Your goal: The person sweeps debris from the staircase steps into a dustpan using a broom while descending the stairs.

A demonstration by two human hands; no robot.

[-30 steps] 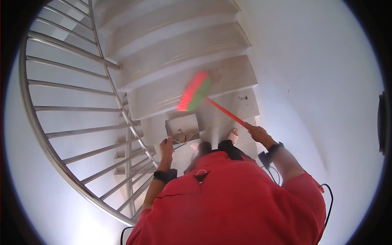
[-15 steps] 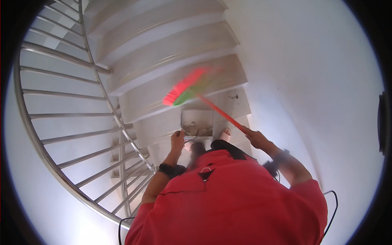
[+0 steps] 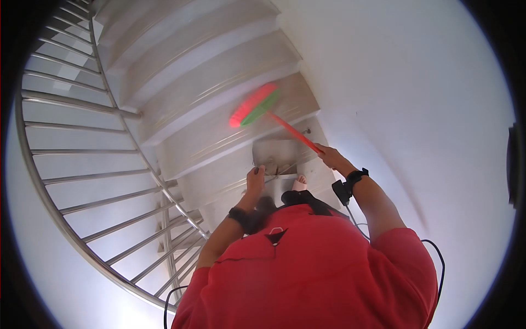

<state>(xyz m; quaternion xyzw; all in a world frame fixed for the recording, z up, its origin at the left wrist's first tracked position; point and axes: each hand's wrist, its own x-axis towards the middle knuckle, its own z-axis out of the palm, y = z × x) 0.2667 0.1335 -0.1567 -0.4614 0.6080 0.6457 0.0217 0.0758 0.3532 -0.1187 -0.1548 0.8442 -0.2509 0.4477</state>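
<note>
My right hand (image 3: 334, 159) is closed around the orange-red handle of a broom (image 3: 296, 134). Its head, with pink-red bristles and a green base, is tilted and slightly blurred over a stair tread ahead of me. My left hand (image 3: 255, 182) is closed on the dark-ended handle of a dustpan (image 3: 274, 151), whose pale, boxy pan sits just beyond the hand, near my feet. Some brownish debris shows inside the pan, too small to name. Part of the dustpan's handle is hidden by my fingers.
Curved pale stairs (image 3: 200, 90) rise ahead and to the left. A metal railing (image 3: 90, 151) runs along the left side, with a white wall (image 3: 394, 109) on the right. A small dark item (image 3: 308, 131) lies on the step by the wall. Cables hang beside both arms.
The view has turned a little. The broom head has swung slightly, showing more of its green base. My left hand and the dustpan have shifted up and right in view.
</note>
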